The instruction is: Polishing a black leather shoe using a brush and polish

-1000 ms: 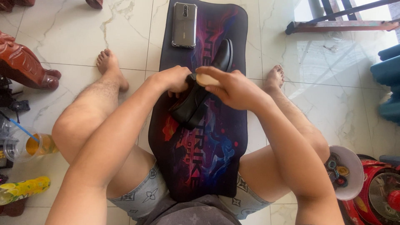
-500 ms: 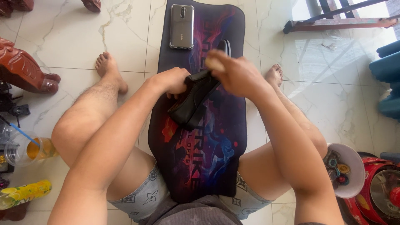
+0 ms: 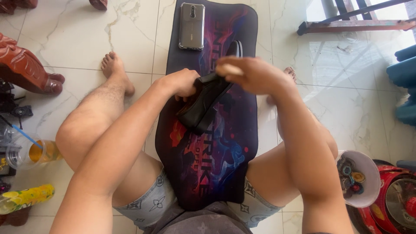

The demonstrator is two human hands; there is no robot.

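Note:
I sit on the tiled floor with a dark printed mat (image 3: pixel 216 173) laid between my legs. My left hand (image 3: pixel 182 82) grips a black leather shoe (image 3: pixel 201 108) from the side and holds it tilted just above the mat. My right hand (image 3: pixel 253 73) hovers over the shoe's far end, curled round a small pale object (image 3: pixel 229 69) that touches the shoe; I cannot tell what the object is. Part of a second black shoe (image 3: pixel 236 47) shows on the mat behind my right hand.
A phone in a clear case (image 3: pixel 192 26) lies at the mat's far end. At the left are a plastic cup of orange drink (image 3: pixel 34 151), a yellow bottle (image 3: pixel 26 197) and a carved wooden furniture leg (image 3: pixel 26 65). A white bowl of small items (image 3: pixel 366 190) and a red toy (image 3: pixel 398 199) sit at the right.
My right hand has slid with the pale object from the shoe's middle toward its far end and lifted a little. My left hand keeps its grip on the shoe.

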